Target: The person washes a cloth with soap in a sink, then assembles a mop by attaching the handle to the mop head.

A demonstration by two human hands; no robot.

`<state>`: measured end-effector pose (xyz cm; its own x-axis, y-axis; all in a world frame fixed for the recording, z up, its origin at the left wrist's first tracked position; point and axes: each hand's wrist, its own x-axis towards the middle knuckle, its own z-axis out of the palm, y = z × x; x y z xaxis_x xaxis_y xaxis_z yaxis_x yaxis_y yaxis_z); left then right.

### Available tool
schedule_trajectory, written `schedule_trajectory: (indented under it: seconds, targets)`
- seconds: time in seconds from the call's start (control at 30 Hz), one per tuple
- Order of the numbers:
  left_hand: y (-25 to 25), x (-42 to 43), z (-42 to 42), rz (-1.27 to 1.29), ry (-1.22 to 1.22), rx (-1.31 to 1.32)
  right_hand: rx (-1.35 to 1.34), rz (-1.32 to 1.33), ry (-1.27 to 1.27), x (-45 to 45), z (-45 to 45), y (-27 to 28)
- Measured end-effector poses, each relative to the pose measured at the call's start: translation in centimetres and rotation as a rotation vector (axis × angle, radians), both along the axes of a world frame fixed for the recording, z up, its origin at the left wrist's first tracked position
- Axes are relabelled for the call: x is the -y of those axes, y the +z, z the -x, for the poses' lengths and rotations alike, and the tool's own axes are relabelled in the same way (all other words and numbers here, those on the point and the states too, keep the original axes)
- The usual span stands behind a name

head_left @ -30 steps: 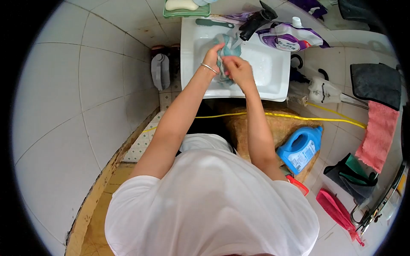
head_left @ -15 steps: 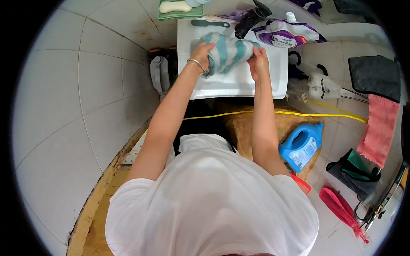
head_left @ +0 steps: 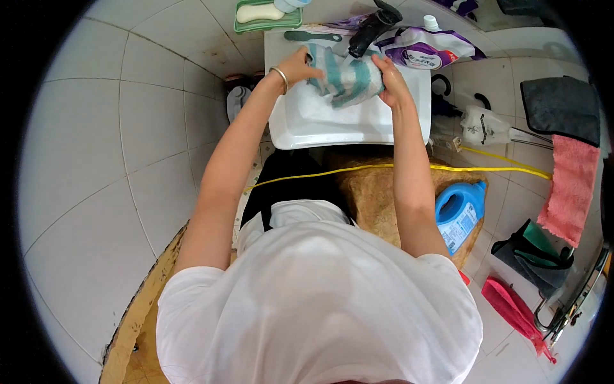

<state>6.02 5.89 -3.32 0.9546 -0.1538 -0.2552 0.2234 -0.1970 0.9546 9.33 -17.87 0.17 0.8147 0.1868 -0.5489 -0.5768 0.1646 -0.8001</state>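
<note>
A wet cloth [head_left: 348,78] with teal and white stripes is spread between my hands over the white sink [head_left: 332,134], under the black faucet [head_left: 373,31]. My left hand [head_left: 297,68], with a silver bangle at the wrist, is at the cloth's left end, its fingers closed on the edge. On the right end, my right hand [head_left: 391,82] grips the cloth between thumb and fingers.
Behind the sink are a green soap dish [head_left: 267,24], a green-handled brush [head_left: 312,36] and a purple-white detergent pouch [head_left: 425,48]. A blue bottle [head_left: 460,217] stands at the right below a yellow hose [head_left: 358,168]. Cloths [head_left: 569,192] hang at far right.
The cloth was bunched in my hands low in the sink; it has since been lifted and spread out. My left hand has moved slightly up, and the cloth has shifted right under the faucet.
</note>
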Motion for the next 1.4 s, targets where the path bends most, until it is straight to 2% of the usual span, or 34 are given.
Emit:
schedule_trajectory:
  seconds: [0.03, 0.1, 0.23, 0.3, 0.33, 0.4, 0.43, 0.5, 0.63, 0.7, 0.73, 0.8, 0.83, 0.9, 0.93, 1.0, 1.03, 1.07, 1.13, 1.17, 1.2, 1.23, 1.27, 1.3, 1.33, 1.37, 1.4]
  targets:
    - [0.7, -0.1, 0.1, -0.001, -0.001, -0.001, -0.001, -0.001, -0.001, 0.3, -0.3, -0.5]
    - [2.5, -0.5, -0.1, -0.367, -0.369, -0.069, -0.003, 0.005, 0.097, 1.0, -0.9, -0.9]
    - [0.5, -1.4, -1.0, -0.469, -0.314, 0.017, -0.029, 0.159, 0.225, 1.7, -0.7, -0.1]
    - [-0.2, -2.3, -1.2, -0.372, -0.091, 0.187, 0.021, 0.450, 0.336, 2.1, -0.3, 1.3]
    - [0.2, -2.4, -1.2, -0.373, -0.090, 0.187, 0.022, 0.449, 0.337, 2.6, -0.8, 0.9]
    - [0.9, -2.4, -1.2, -0.170, 0.088, 0.054, 0.201, 0.633, 0.495, 3.1, -1.5, 0.5]
    - [1.0, -2.5, -1.3, -0.171, 0.086, 0.055, 0.202, 0.632, 0.492, 3.1, -1.6, 0.9]
    - [1.6, -2.9, -1.6, -0.159, 0.040, -0.073, 0.246, 0.696, 0.673, 3.2, -2.1, 2.0]
    - [1.6, -3.6, -2.1, -0.042, 0.052, -0.146, 0.399, 0.684, 0.744, 3.8, -3.1, 0.9]
    - [1.3, -4.0, -2.5, 0.074, -0.033, -0.179, 0.478, 0.741, 0.972, 4.0, -3.8, 1.0]
    - [1.3, -3.9, -2.3, 0.072, -0.035, -0.180, 0.477, 0.740, 0.970, 4.0, -4.0, 1.2]
    - [1.6, -3.6, -1.7, -0.048, -0.109, 0.033, 0.339, 0.783, 0.979, 3.9, -4.6, 1.7]
    - [1.9, -3.7, -1.3, -0.050, -0.112, 0.034, 0.340, 0.782, 0.975, 4.1, -4.3, 1.8]
    - [2.6, -3.9, -0.7, -0.223, -0.322, -0.017, 0.293, 0.683, 0.569, 4.5, -3.6, 1.9]
    - [3.0, -3.7, -0.8, -0.224, -0.327, -0.013, 0.294, 0.684, 0.563, 4.4, -3.6, 1.5]
    - [3.6, -3.2, -1.0, -0.417, -0.517, -0.280, 0.207, 0.419, 0.369, 3.7, -3.4, -0.3]
    - [3.0, -2.7, -1.6, -0.527, -0.501, -0.396, 0.188, 0.416, 0.271, 3.0, -3.3, -1.2]
    - [2.2, -2.4, -1.3, -0.530, -0.502, -0.396, 0.188, 0.414, 0.268, 2.6, -3.2, -2.0]
    - [1.2, -1.6, -0.8, -0.248, -0.095, -0.324, 0.220, 0.584, 0.155, 1.0, -2.6, -2.1]
    - [0.7, -1.0, -0.7, -0.252, -0.097, -0.324, 0.270, 0.597, 0.105, 0.1, -1.9, -1.8]
    - [0.2, -0.1, -0.8, -0.139, -0.027, -0.426, 0.270, 0.595, 0.103, -0.8, -1.2, -1.8]
    - [0.3, 0.8, -1.1, -0.024, 0.042, -0.526, 0.259, 0.484, 0.135, -1.6, -0.6, -1.9]
    - [0.3, 1.8, -1.0, -0.027, 0.038, -0.526, 0.247, 0.373, 0.168, -2.3, 0.2, -2.0]
    - [0.8, 3.0, -0.4, 0.174, 0.076, -0.554, 0.246, 0.373, 0.164, -2.9, 1.1, -2.3]
    - [1.6, 3.8, 0.1, 0.375, 0.114, -0.577, 0.527, 0.642, 0.300, -3.4, 2.0, -2.6]
    - [2.3, 4.1, 0.7, 0.375, 0.112, -0.578, 0.810, 0.910, 0.440, -3.7, 2.8, -2.7]
    - [3.5, 4.5, 1.2, 0.488, 0.051, -0.570, 0.808, 0.912, 0.439, -3.8, 3.4, -2.2]
